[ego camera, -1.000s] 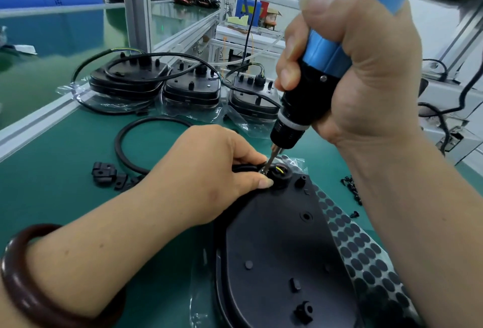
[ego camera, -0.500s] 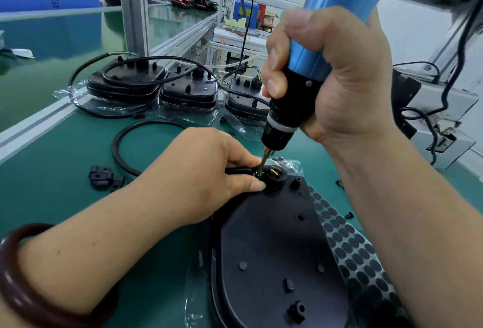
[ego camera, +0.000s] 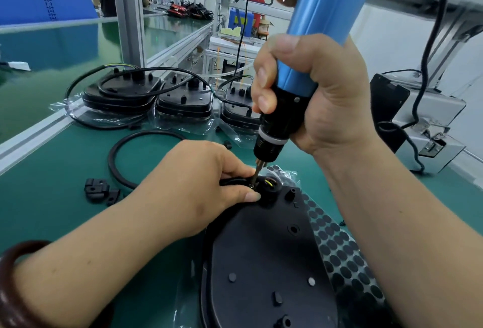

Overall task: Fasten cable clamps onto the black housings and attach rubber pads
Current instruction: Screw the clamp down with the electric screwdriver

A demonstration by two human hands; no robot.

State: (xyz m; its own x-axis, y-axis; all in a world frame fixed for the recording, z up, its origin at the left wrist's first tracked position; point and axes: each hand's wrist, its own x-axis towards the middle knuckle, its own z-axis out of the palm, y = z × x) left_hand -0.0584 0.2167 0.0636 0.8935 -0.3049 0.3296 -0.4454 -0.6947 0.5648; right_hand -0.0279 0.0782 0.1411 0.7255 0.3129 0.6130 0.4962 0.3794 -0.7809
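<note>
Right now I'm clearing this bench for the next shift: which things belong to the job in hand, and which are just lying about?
In the job: electric screwdriver gripped by the right hand; cable pinched by the left hand; black housing; rubber pad sheet.
Lying about: loose clamps; bagged housings at the back; grey box on the right.

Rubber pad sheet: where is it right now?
Head view, lower right: the rubber pad sheet lies on the green bench, along the right edge of the nearest black housing.
</note>
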